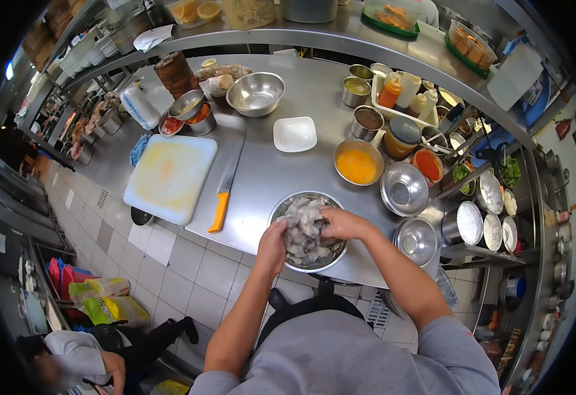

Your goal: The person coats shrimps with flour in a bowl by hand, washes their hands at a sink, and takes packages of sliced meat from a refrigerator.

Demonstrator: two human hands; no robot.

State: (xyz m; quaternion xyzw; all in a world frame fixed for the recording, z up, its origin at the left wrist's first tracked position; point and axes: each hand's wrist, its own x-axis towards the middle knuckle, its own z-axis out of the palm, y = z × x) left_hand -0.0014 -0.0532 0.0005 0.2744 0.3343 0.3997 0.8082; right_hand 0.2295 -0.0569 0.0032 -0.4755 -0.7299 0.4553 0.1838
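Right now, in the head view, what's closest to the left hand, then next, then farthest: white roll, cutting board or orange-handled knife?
1. Orange-handled knife, ahead-left of the left hand.
2. Cutting board, left of the knife.
3. White roll, beyond the board.

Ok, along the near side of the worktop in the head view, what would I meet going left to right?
White cutting board, orange-handled knife, left hand, greyish food pieces, right hand, nearer steel bowl at the right end.
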